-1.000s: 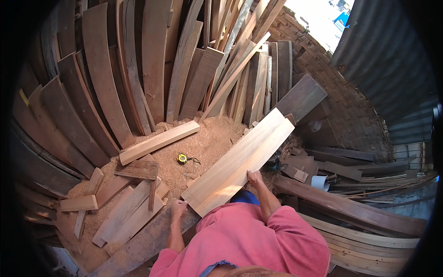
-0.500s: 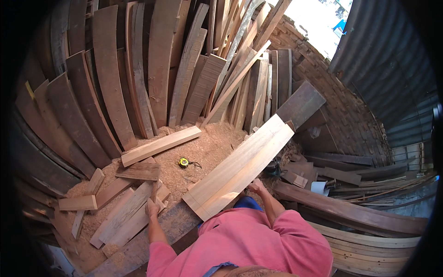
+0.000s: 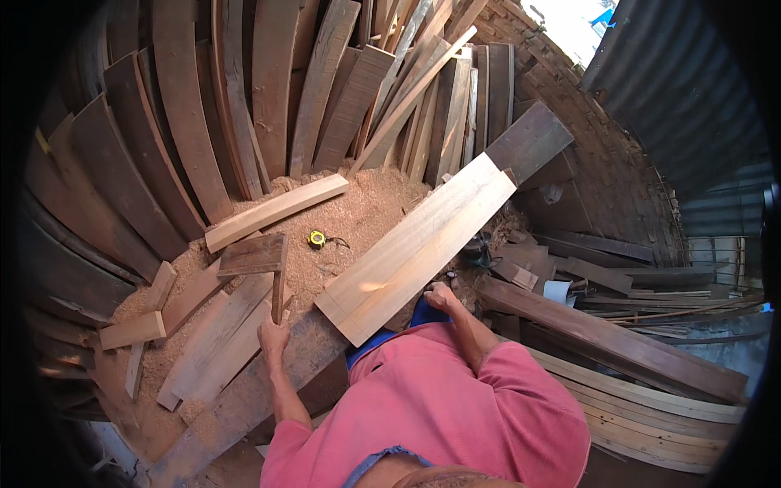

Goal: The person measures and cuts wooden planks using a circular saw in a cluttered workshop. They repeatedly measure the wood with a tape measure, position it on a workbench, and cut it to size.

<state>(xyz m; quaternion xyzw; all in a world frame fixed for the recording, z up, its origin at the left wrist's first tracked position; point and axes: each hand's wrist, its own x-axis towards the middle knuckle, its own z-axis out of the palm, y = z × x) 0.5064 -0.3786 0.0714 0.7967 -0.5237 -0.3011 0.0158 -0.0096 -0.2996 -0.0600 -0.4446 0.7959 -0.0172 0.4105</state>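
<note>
My left hand (image 3: 274,333) is closed round the thin leg of a wooden try square (image 3: 250,254), its broad dark part tilted above the sawdust. A pale planed board (image 3: 415,248) with pencil lines near its close end lies slantwise on a long dark plank (image 3: 533,146). Beside the board's right edge is my right hand (image 3: 440,298), its fingers curled together; what they hold, if anything, is too small to make out.
A yellow tape measure (image 3: 317,240) and a pale wood beam (image 3: 277,213) lie on the sawdust (image 3: 370,195). Offcuts (image 3: 220,350) are piled at the left. Tall planks (image 3: 272,89) lean along the back. A dark power tool (image 3: 478,250) sits right of the board.
The try square has come up and turned, showing more of its L shape in my left hand. My right hand is slightly farther back along the board's edge. The whole view has shifted.
</note>
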